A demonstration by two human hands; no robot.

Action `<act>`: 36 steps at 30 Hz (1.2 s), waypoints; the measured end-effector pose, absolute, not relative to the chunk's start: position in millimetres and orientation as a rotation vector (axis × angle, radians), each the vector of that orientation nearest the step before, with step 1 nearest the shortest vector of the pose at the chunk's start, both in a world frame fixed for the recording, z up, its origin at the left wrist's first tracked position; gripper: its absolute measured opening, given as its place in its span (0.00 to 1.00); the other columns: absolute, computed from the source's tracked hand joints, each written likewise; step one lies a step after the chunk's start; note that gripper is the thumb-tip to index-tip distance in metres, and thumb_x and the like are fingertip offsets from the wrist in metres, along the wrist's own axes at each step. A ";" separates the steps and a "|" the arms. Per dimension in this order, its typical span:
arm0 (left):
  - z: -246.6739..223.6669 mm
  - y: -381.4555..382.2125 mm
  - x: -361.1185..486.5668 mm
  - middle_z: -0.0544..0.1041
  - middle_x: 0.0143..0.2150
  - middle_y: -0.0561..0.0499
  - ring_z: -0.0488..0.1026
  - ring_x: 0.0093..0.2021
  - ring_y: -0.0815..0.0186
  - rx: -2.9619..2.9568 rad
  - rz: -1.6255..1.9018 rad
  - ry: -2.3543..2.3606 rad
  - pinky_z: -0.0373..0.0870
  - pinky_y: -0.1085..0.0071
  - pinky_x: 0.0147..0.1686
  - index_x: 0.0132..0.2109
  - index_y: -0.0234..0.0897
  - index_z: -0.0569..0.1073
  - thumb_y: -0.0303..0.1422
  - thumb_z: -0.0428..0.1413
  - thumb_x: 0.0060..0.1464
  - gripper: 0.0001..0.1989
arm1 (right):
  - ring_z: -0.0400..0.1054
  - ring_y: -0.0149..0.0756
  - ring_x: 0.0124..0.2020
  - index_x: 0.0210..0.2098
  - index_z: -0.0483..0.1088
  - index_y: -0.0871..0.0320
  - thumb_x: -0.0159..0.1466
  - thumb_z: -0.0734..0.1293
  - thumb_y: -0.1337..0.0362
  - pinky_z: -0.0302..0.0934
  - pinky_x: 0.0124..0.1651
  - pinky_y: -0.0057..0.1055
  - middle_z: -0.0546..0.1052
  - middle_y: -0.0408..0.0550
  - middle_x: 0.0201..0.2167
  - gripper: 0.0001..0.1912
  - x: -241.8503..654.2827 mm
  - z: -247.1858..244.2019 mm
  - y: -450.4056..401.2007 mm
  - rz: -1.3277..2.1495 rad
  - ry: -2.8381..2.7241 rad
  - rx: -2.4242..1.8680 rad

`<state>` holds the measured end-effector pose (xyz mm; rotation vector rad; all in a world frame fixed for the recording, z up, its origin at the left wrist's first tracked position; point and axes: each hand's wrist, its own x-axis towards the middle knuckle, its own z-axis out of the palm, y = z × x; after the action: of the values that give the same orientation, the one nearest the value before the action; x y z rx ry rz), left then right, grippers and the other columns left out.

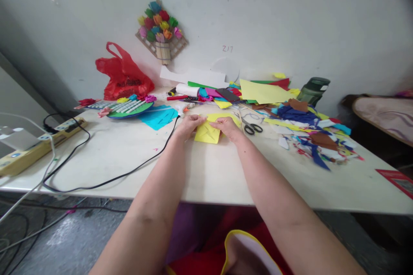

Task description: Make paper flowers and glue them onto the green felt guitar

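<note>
A yellow sheet [206, 134], probably paper or felt, with dark pencil-like marks hangs between my hands just above the table. My left hand [191, 125] pinches its upper left edge. With fingers closed, my right hand [227, 126] grips its upper right side. More yellow material [237, 119] shows behind my right hand. Black-handled scissors [252, 128] lie to the right of that hand. Beyond my left hand is a glue gun [187, 108] with an orange tip, and a blue marked sheet [158, 116] lies to its left.
Heaped scraps [318, 133] cover the table's right side, near a green bottle [313, 90]. A red plastic bag [124, 75] and a green disc with rolled sticks [130, 108] stand left. A black cord [129, 172] crosses to a power strip [41, 144]. Flower decoration [161, 30] hangs on the wall.
</note>
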<state>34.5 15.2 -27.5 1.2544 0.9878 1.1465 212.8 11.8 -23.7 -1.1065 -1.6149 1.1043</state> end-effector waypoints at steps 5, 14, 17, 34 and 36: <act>-29.0 14.9 34.9 0.70 0.20 0.55 0.65 0.19 0.73 1.277 1.202 1.005 0.59 0.77 0.19 0.24 0.34 0.69 0.40 0.67 0.33 0.18 | 0.54 0.25 0.18 0.16 0.60 0.58 0.45 0.71 0.51 0.48 0.21 0.25 0.60 0.36 0.14 0.20 213.0 -23.7 10.8 1.136 -1.618 -1.065; -21.9 11.4 37.1 0.65 0.16 0.57 0.60 0.17 0.75 1.335 1.307 1.081 0.55 0.78 0.18 0.23 0.34 0.68 0.36 0.66 0.36 0.14 | 0.61 0.31 0.19 0.17 0.65 0.58 0.48 0.69 0.51 0.55 0.21 0.28 0.67 0.41 0.15 0.17 213.3 -21.7 12.9 1.179 -1.504 -1.058; -25.9 15.9 34.6 0.65 0.16 0.57 0.58 0.17 0.77 1.335 1.294 1.089 0.53 0.78 0.17 0.22 0.34 0.68 0.39 0.65 0.37 0.16 | 0.59 0.29 0.17 0.17 0.65 0.58 0.48 0.69 0.52 0.55 0.21 0.28 0.67 0.41 0.15 0.16 213.6 -19.8 12.0 1.150 -1.501 -1.058; -19.2 6.5 36.6 0.71 0.23 0.54 0.66 0.22 0.73 1.405 1.097 1.019 0.60 0.77 0.23 0.29 0.34 0.72 0.43 0.64 0.38 0.17 | 0.57 0.28 0.17 0.15 0.60 0.57 0.47 0.71 0.50 0.53 0.20 0.26 0.62 0.38 0.13 0.21 217.3 -11.2 6.0 1.107 -1.556 -1.093; -19.6 6.7 36.2 0.70 0.21 0.55 0.65 0.21 0.74 1.423 1.074 1.062 0.58 0.77 0.21 0.27 0.34 0.71 0.43 0.65 0.36 0.18 | 0.58 0.27 0.17 0.15 0.60 0.57 0.46 0.71 0.49 0.53 0.20 0.26 0.62 0.38 0.13 0.22 217.7 -13.6 7.1 1.127 -1.574 -1.063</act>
<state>36.2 6.7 -19.6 1.4229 1.0618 1.0735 217.7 7.1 -13.6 -1.0628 -1.5741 1.1271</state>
